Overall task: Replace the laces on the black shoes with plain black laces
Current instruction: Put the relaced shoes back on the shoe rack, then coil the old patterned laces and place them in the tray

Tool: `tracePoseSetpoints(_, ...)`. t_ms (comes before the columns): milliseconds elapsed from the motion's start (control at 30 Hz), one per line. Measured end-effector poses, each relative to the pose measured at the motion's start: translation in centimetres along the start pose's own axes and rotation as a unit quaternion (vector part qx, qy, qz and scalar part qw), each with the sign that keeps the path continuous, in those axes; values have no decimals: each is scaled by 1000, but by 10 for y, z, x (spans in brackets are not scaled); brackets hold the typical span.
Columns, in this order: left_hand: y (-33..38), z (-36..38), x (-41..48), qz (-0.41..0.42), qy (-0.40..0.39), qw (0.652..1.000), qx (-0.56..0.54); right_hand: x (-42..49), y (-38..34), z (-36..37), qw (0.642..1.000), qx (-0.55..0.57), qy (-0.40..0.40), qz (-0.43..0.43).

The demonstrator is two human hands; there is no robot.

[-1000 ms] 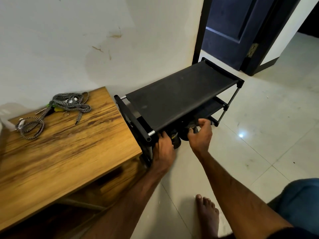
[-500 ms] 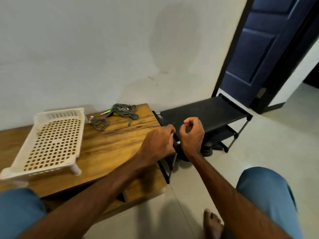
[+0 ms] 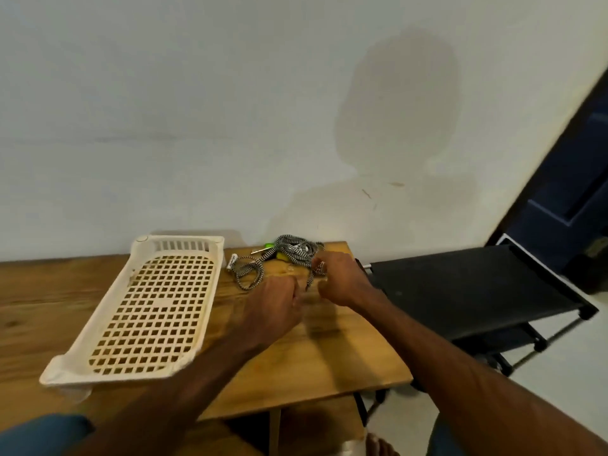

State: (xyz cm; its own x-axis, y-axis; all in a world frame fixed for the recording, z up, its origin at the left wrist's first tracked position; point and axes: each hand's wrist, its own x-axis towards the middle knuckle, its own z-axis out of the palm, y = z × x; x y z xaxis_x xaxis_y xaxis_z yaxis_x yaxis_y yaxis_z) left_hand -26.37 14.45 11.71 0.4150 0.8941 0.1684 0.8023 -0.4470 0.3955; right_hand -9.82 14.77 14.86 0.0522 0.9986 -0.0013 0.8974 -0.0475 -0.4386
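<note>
A tangle of black-and-white patterned laces (image 3: 294, 253) lies at the far edge of the wooden table (image 3: 316, 353), by the wall. My right hand (image 3: 342, 279) hovers at the near end of that tangle with its fingers curled, and one lace strand runs past its fingertips. Motion blur hides whether the fingers pinch the strand. My left hand (image 3: 274, 302) is just left of it over the table, curled in a loose fist with nothing visible in it. No black shoes are in view.
A white perforated plastic tray (image 3: 98, 324) lies on the table's left half. A green-handled tool (image 3: 279, 255) sits under the laces. A black fabric shoe rack (image 3: 460, 284) stands right of the table, with a dark door (image 3: 572, 192) beyond it.
Both hands have come up from the shoe rack's lower shelf and moved left over the table to the patterned laces. The view has swung left and up.
</note>
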Motion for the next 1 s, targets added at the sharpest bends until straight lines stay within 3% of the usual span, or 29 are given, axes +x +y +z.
tracePoseSetpoints(200,-20,8,27,0,-36,999,4,41,10,11,988,-132,-58,-63)
tracePoseSetpoints(433,-15,-5,27,12,-34,997,-68,15,17,-1,984,-157,-72,-46)
tracePoseSetpoints(533,2,-22,28,57,-16,986,-153,-8,14,-20,994,-49,-71,-60)
tracePoseSetpoints(667,19,-55,29,125,-51,955,-263,-34,8,-46,987,151,-10,-60)
tracePoseSetpoints(833,11,-77,29,86,-104,918,-373,-39,5,-61,960,260,-67,-76)
tracePoseSetpoints(933,-5,-85,37,38,-48,919,-389,-36,11,-74,911,396,-96,-59)
tracePoseSetpoints(1000,-21,-85,43,-23,40,930,-363,-30,17,-79,891,443,-90,-37)
